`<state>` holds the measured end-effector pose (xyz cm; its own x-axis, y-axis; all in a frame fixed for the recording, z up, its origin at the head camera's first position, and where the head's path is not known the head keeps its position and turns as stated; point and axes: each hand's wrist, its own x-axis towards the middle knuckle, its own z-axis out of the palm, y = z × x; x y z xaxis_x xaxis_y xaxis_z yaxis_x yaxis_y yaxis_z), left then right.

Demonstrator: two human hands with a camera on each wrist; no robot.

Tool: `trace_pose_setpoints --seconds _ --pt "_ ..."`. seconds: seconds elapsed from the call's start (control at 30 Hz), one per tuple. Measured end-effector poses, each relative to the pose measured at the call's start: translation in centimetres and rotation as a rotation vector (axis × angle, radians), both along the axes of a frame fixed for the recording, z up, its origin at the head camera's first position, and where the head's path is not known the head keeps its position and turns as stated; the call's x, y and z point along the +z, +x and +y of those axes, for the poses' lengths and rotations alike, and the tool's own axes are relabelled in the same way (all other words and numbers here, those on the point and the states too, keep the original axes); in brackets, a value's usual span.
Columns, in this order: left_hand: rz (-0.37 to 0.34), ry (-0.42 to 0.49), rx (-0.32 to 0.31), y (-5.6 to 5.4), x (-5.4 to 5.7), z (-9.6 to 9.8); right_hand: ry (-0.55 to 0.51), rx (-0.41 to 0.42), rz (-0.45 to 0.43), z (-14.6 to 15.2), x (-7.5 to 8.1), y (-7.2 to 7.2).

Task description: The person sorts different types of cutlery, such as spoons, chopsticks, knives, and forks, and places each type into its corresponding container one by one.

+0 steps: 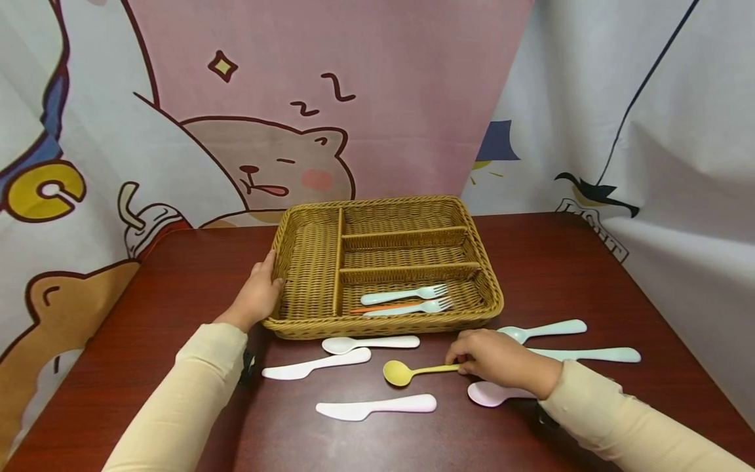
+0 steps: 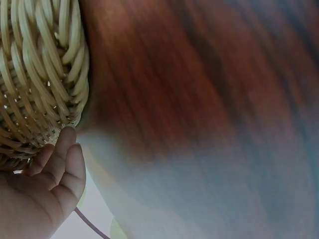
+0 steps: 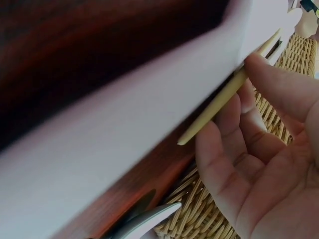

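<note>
My right hand (image 1: 501,357) pinches the end of a yellow spoon's handle between thumb and fingers. The yellow spoon (image 1: 398,373) has its bowl pointing left, in front of the wicker basket; in the right wrist view the handle (image 3: 214,109) crosses between thumb and fingertips. Partly under the right hand and sleeve lies a pink spoon (image 1: 488,394). At the left side of the divided wicker basket (image 1: 386,326), my left hand (image 1: 255,295) touches the wall, its fingers fairly straight. The left wrist view shows those fingers (image 2: 65,154) against the outer weave.
Two pale forks (image 1: 407,295) and something orange (image 1: 383,308) lie in the basket's front compartment. Around the yellow spoon lie a white spoon (image 1: 371,342), a white knife (image 1: 315,364) and a pink knife (image 1: 377,407). A mint spoon (image 1: 554,329) and a mint handle (image 1: 596,354) lie rightward.
</note>
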<state>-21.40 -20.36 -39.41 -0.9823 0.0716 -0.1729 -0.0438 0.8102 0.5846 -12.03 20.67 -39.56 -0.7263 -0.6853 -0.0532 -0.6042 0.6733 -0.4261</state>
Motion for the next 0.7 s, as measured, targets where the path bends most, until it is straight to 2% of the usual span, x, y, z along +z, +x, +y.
trace_pose_setpoints --seconds 0.27,0.47,0.7 --pt "0.015 -0.005 -0.002 0.0 0.1 0.0 0.015 0.019 0.011 0.0 0.2 0.0" --pt "0.019 -0.014 -0.006 0.1 0.1 0.0 0.028 0.022 -0.015 -0.2 0.3 0.0" --pt "0.021 -0.01 -0.009 0.2 0.1 0.1 -0.018 -0.003 -0.011 -0.2 1.4 0.1"
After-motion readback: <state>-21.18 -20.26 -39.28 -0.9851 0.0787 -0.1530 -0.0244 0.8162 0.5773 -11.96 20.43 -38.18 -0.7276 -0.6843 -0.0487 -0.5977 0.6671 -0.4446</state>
